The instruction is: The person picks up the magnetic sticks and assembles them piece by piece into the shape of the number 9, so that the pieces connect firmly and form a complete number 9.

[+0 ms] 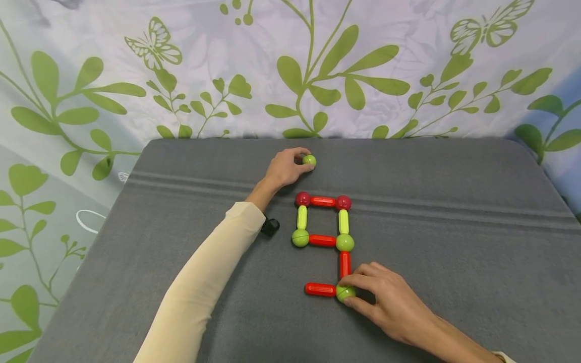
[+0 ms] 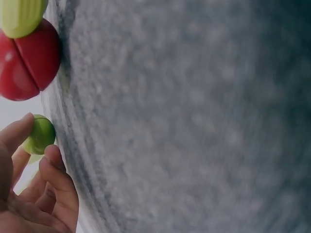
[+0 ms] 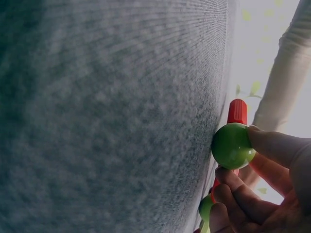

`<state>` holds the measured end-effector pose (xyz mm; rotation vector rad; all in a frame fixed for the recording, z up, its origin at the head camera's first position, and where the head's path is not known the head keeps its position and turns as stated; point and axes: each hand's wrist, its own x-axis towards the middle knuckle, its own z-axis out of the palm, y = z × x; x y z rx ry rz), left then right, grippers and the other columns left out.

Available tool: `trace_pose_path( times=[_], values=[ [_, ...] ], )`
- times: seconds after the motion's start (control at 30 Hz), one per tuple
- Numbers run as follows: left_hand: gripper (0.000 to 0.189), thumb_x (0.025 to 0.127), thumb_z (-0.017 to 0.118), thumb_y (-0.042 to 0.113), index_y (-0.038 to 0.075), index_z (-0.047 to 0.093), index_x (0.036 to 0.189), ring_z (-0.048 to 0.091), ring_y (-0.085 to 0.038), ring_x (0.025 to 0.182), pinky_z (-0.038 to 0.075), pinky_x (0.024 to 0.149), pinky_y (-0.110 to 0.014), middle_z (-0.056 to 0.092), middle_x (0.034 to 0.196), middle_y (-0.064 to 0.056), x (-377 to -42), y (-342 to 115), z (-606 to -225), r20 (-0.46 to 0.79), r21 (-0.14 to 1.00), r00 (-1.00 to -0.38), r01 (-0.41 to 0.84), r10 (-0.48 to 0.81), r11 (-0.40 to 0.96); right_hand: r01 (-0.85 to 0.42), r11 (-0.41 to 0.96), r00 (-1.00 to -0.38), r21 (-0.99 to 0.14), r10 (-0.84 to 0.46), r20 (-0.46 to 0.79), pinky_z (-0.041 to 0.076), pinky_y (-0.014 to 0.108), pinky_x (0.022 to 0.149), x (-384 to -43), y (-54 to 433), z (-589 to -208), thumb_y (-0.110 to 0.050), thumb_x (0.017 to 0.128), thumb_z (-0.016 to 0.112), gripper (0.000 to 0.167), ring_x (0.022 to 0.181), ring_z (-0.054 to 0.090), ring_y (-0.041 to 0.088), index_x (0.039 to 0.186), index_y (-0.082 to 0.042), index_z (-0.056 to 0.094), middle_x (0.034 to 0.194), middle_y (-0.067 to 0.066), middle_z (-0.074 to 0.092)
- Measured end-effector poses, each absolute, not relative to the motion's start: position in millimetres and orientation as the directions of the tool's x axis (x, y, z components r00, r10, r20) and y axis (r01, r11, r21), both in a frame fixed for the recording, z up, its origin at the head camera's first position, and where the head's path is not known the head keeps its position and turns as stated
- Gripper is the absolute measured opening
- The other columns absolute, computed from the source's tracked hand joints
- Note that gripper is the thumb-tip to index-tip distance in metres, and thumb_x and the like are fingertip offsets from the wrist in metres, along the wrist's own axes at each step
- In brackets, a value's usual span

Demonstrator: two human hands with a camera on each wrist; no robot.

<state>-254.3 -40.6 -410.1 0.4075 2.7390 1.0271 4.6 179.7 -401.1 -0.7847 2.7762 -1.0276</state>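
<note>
Near the far edge of the table, my left hand (image 1: pixel 285 166) pinches a loose green ball (image 1: pixel 309 161) between thumb and fingers. Closer to me, my right hand (image 1: pixel 392 301) grips the green ball (image 3: pixel 232 145) at the lower right corner of a figure made of rods and balls. A red rod (image 1: pixel 320 289) points left from that ball, its other end free. Another red rod (image 1: pixel 345 264) runs up to a green ball (image 1: pixel 345 243). Above it, two red balls (image 1: pixel 302 199), a green ball (image 1: pixel 300 237) and red and yellow-green rods (image 1: pixel 343 222) form a square.
A grey cloth (image 1: pixel 445 252) covers the table. A small black object (image 1: pixel 271 227) shows beside the left sleeve, seemingly at the wrist. Behind the table hangs a pale curtain (image 1: pixel 254 60) with green leaves and butterflies.
</note>
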Motion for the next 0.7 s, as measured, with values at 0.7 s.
trace_pose_path(
  times=[0.7],
  values=[
    [0.037,0.096,0.067,0.029,0.015,0.061,0.130,0.056,-0.029,0.113,0.042,0.094,-0.044,0.063,0.125,-0.009,-250.3,-42.1,-410.7,-0.075,0.703,-0.952,0.160,0.296,0.693,-0.414,0.643,-0.870,-0.644,-0.488,0.072,0.047,0.025,0.068,6.2,181.5,-400.3,-0.020,0.085,0.079,0.023,0.084,0.052,0.001,0.107,-0.025,0.073,0.097,-0.021,0.059]
  ],
)
